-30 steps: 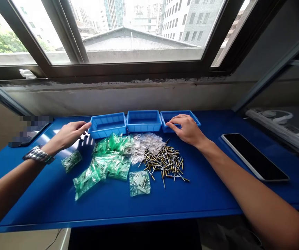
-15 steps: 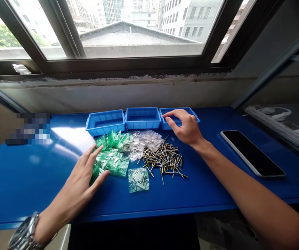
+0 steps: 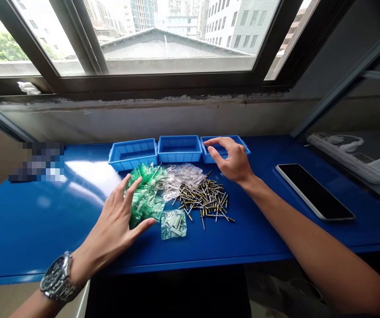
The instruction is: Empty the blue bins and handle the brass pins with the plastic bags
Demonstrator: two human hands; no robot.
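Observation:
My left hand (image 3: 119,216), fingers spread, is at the left side of the green plastic packets (image 3: 146,176) and covers part of them. Whether it touches them I cannot tell. My right hand (image 3: 231,159) hovers in front of the right blue bin (image 3: 242,142), thumb and forefinger apart with nothing between them. Clear plastic packets (image 3: 185,174) lie beside the green ones. Right of these is a loose pile of pop rivets (image 3: 206,198) with brass-coloured and silver parts. A single small packet (image 3: 174,224) with pale pieces inside lies nearer the front edge.
Along the back of the blue table (image 3: 44,229) stand a left bin (image 3: 133,161) and a middle bin (image 3: 180,155), side by side with the right one. A phone (image 3: 314,192) lies at the right, near a white power strip (image 3: 352,159). A window rises behind.
My left hand has moved right, further over the green packets, which have bunched up to the right. My right hand stays by the right bin; the view has shifted slightly.

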